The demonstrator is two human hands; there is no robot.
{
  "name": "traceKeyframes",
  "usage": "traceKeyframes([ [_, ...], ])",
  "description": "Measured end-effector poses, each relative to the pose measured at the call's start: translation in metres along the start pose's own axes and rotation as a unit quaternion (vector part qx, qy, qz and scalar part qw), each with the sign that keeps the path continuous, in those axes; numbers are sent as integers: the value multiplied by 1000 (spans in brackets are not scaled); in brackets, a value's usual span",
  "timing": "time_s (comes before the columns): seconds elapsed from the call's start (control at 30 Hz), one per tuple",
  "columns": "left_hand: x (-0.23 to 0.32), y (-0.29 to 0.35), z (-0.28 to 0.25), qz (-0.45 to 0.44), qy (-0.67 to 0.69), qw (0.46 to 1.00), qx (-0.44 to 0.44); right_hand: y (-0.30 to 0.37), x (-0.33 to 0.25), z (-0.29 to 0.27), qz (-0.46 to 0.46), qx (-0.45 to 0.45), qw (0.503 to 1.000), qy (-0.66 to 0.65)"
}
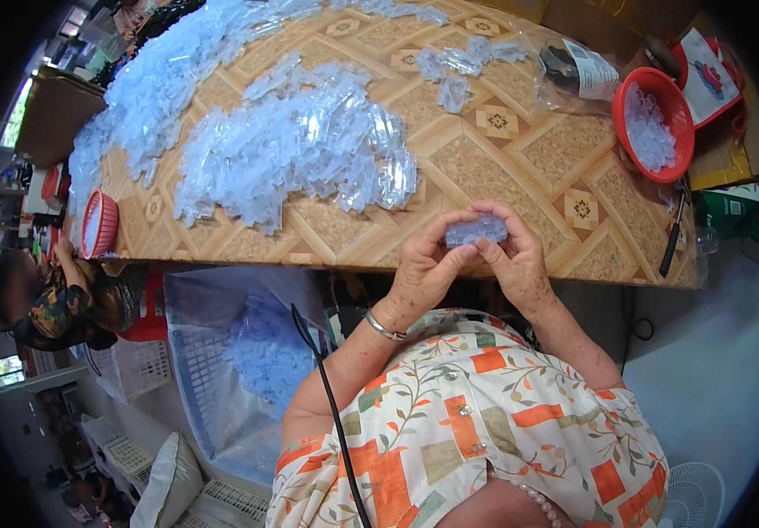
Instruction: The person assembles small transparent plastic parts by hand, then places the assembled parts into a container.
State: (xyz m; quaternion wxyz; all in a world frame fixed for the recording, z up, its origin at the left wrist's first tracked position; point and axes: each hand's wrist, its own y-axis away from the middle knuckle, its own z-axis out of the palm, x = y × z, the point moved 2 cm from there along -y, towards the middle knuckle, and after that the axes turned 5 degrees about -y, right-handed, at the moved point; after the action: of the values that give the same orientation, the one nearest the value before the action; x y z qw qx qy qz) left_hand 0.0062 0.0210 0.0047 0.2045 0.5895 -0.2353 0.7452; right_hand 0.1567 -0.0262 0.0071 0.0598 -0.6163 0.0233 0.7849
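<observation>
Both my hands hold one small translucent bluish plastic part (476,231) at the near edge of the patterned wooden table (520,167). My left hand (428,264), with a metal bracelet on its wrist, grips the part's left end between thumb and fingers. My right hand (516,255) pinches its right end. A large heap of the same clear plastic parts (296,145) lies on the table just beyond and left of my hands.
A red basket (652,123) with pale parts stands at the table's right, a clear bag (573,70) beside it. A smaller red basket (98,224) sits at the left edge by another person (63,304). A bag-lined crate (248,352) of parts stands below the table.
</observation>
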Motion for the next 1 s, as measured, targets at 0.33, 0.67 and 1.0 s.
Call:
traceKeyframes([
  [0.33, 1, -1, -2, 3, -16, 1000, -2, -4, -5, 0, -58, -12, 993, 100],
  [0.67, 2, 5, -26, -48, 275, 956, 87, -4, -3, 1, -24, 0, 995, -100],
  [1.0, 173, 83, -124, 396, 571, 715, -79, -2, -1, -3, 14, 3, 996, -84],
])
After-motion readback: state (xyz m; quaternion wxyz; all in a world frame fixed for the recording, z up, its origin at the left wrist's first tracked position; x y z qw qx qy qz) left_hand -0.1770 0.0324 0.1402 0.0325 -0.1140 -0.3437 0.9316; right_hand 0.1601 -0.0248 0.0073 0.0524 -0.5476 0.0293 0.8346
